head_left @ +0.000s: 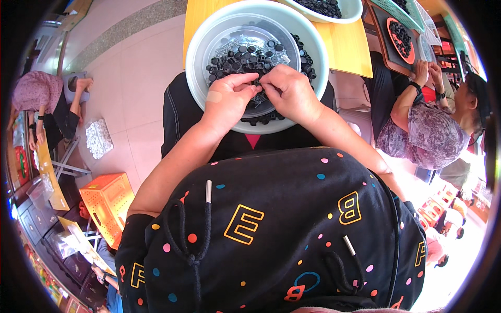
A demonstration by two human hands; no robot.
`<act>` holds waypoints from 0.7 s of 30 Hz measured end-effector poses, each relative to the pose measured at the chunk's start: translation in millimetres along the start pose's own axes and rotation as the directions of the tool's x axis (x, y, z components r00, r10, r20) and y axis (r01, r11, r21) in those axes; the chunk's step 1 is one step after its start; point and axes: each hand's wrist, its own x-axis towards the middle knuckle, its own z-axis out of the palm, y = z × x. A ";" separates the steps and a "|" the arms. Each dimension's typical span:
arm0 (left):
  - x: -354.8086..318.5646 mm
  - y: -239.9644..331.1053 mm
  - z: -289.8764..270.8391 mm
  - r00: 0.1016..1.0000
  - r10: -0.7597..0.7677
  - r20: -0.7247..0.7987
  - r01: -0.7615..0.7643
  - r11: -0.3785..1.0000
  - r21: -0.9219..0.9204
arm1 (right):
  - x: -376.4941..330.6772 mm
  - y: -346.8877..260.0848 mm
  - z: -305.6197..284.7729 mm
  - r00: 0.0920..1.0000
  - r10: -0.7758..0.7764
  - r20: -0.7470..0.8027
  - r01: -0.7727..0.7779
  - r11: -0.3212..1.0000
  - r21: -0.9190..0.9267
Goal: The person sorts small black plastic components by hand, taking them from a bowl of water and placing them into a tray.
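My left hand and my right hand meet over a clear plastic bowl. Both have thumb and fingertips pinched close together, and the fingers hide most of whatever small piece is between them. Small round black caps and thin clear plastic pieces lie in the bowl under my hands. This bowl sits inside a wide pale green basin, where more black caps show around its outside. An adhesive bandage is on the back of my left hand, near the thumb.
Behind the basin is a yellow wooden table with another pale basin of black pieces. At right, a co-worker sits by an orange plate of black pieces. An orange crate and a bag of white pieces are on the left floor.
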 end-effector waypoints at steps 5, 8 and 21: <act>-0.4 -4.2 1.2 0.999 0.050 -0.002 -0.050 0.988 0.145 | -1.7 0.3 -1.0 0.996 -0.081 0.044 0.083 0.995 -0.060; 0.5 -5.8 0.9 0.998 0.057 -0.013 -0.055 0.989 0.140 | -2.6 -0.2 -2.8 0.993 -0.073 0.092 0.083 0.991 -0.103; -1.7 -0.8 2.6 0.997 -0.069 0.034 0.071 0.996 -0.046 | 0.8 -10.4 -6.1 0.963 0.254 0.092 -0.266 0.951 0.157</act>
